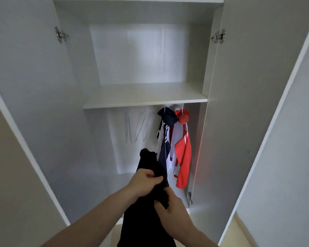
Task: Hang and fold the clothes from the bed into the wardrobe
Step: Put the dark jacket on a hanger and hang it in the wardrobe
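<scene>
I stand in front of an open white wardrobe. A black garment hangs between my hands, its top end raised toward the lower compartment. My left hand grips its upper part, fingers curled round the cloth. My right hand pinches the fabric a little lower. Inside the lower compartment, at the right, a navy jersey with white stripes and a red and white jersey hang from hangers under the shelf.
The upper shelf holds nothing. Both wardrobe doors stand open, the left door and the right door flanking me closely. The left part of the hanging compartment has room. Beige floor shows at the bottom right.
</scene>
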A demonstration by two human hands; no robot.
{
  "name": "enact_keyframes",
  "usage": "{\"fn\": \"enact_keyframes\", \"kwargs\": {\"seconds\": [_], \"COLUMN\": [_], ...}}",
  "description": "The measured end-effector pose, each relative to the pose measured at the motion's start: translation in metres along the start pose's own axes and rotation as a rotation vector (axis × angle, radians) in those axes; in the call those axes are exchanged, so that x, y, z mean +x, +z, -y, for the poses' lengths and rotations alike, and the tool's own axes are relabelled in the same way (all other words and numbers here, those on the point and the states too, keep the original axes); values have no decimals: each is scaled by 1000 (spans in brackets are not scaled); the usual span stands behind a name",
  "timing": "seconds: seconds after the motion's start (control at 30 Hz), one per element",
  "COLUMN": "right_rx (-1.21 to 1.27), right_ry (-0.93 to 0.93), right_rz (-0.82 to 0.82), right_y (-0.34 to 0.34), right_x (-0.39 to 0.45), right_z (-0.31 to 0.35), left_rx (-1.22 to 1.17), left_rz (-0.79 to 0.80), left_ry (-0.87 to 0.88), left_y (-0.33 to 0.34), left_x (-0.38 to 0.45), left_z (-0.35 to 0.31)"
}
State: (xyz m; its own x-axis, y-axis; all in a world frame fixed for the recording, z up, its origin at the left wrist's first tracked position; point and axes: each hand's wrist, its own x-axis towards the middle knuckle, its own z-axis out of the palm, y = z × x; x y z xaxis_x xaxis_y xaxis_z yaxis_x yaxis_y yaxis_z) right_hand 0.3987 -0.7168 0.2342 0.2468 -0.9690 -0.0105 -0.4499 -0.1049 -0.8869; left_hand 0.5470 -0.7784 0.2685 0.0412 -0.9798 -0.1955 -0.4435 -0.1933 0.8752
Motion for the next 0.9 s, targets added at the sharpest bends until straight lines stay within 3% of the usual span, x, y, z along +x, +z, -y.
{"fn": "enact_keyframes", "kwargs": {"seconds": [0.07, 0.17, 0.23, 0.33, 0.53, 0.77, 0.9], "right_rx": [18, 20, -34, -173, -164, -339, -449], "right_ry": [-5, 19, 28, 16, 29, 35, 56], "right_rz": [120, 424, 507, 460, 262, 139, 146], "right_y": [-15, -51, -75, -101, -124, -107, -94], "right_x": [34, 87, 120, 170, 268, 368, 418], "right_z": [-8, -19, -28, -39, -45, -67, -77], "left_rx": [43, 69, 85, 71, 103, 210, 254], "left_rz": [-52, -125, -173, -183, -200, -105, -64], "left_ry": [5, 9, 9, 3, 7, 30, 60], "left_y": [0, -6, -12, -17, -25, -36, -43], "left_x": [29, 69, 92, 121, 195, 286, 327], "left_z": [-5, -5, -3, 0, -3, 3, 4]}}
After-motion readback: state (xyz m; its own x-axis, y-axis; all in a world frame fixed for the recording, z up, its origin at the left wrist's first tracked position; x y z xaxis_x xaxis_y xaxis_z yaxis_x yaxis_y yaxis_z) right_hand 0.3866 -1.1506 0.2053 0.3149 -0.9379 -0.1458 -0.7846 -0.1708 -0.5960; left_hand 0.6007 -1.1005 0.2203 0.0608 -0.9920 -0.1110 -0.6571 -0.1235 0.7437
